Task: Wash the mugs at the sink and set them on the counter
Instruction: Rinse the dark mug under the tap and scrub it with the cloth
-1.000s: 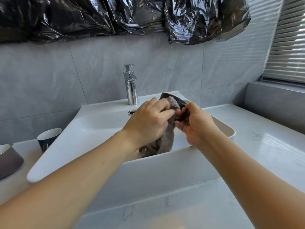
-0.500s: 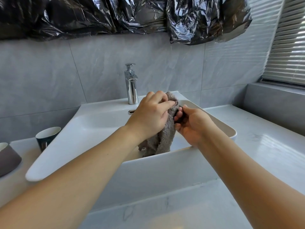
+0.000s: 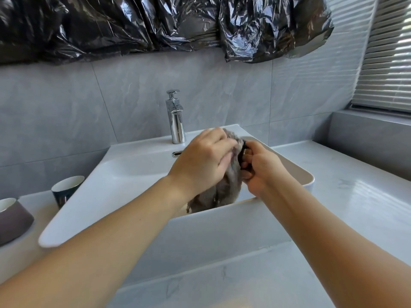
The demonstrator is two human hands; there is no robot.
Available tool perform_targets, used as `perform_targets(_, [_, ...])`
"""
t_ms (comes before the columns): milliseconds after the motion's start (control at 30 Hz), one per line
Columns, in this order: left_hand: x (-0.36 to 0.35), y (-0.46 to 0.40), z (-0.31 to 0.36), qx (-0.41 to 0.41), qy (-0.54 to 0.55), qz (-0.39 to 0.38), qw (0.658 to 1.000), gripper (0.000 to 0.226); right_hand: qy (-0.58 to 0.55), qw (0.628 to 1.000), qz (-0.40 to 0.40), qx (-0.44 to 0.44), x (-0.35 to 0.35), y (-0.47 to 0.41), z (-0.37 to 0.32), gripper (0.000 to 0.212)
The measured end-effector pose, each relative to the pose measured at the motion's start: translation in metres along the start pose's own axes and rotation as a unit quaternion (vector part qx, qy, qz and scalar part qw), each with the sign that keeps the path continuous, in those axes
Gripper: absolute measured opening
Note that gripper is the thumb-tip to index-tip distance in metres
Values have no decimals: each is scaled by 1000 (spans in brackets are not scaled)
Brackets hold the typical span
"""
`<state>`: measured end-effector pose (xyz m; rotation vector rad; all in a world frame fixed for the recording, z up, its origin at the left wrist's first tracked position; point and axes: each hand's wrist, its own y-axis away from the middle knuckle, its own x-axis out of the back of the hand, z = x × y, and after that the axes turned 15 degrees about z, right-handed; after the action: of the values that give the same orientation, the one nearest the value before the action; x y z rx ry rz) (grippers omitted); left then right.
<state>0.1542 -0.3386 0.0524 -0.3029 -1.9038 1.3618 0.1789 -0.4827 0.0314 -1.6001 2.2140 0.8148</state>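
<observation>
Over the sink (image 3: 138,218), at twelve o'clock, our right hand (image 3: 261,172) grips the dark mug (image 3: 244,146) (mostly hidden); our left hand (image 3: 203,165) clutches the grey cloth (image 3: 222,192). We should turn the mug while rubbing firmly.

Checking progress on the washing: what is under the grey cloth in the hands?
A sliver of a dark mug shows beside the grey cloth, between the left hand and right hand. The rest of the mug is covered.
</observation>
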Motion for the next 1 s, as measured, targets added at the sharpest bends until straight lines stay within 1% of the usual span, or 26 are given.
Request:
perform_targets(33, [-1,-6,0,10,-5,8,1000,18,3,1000,4,-3,1,-1,0,40])
perform_targets(67, [-1,-9,1,3,-10,4,1000,18,-2,1000,7,-8,1,-2,-1,41])
perform_targets(167, [1,5,2,-74,-15,-55,996,17,-40,999,7,-27,2,-2,-3,41])
perform_targets(233, [6,17,2,-100,-13,-82,992,14,-58,998,7,-35,1,-1,-3,41])
perform_targets(300, [9,16,-1,-80,-2,-63,995,14,-52,998,8,-26,0,1,-2,40])
perform_targets(433, [3,-8,6,-3,0,30,1000,21,-12,1000,24,-3,0,2,-2,40])
perform_targets(500, [3,-3,7,-10,7,18,1000,22,-30,999,20,-18,3,1,-4,43])
perform_targets(567, [11,14,1,-32,27,-28,999,19,-58,997,19,-37,2,1,-4,46])
perform_targets(633, [20,24,-5,-24,47,-59,997,17,-64,997,24,-32,1,0,-4,43])
perform_targets(700, [21,19,-7,6,57,-41,997,19,-55,998,23,-28,0,0,-3,40])
perform_targets(800, [13,0,-3,61,42,35,997,21,-39,999,14,-29,1,1,-2,43])
perform_targets(833, [11,-3,-1,65,39,46,996,21,-39,999,14,-31,1,2,-3,43])
perform_targets(867, [11,0,-1,51,39,39,997,21,-43,998,16,-33,2,1,-4,43])
perform_targets(967, [17,22,-5,-33,44,-22,998,20,-51,998,23,-35,2,1,-4,40])
perform_targets(1000, [21,26,-6,-42,49,-40,997,20,-45,998,27,-31,2,1,-3,38])
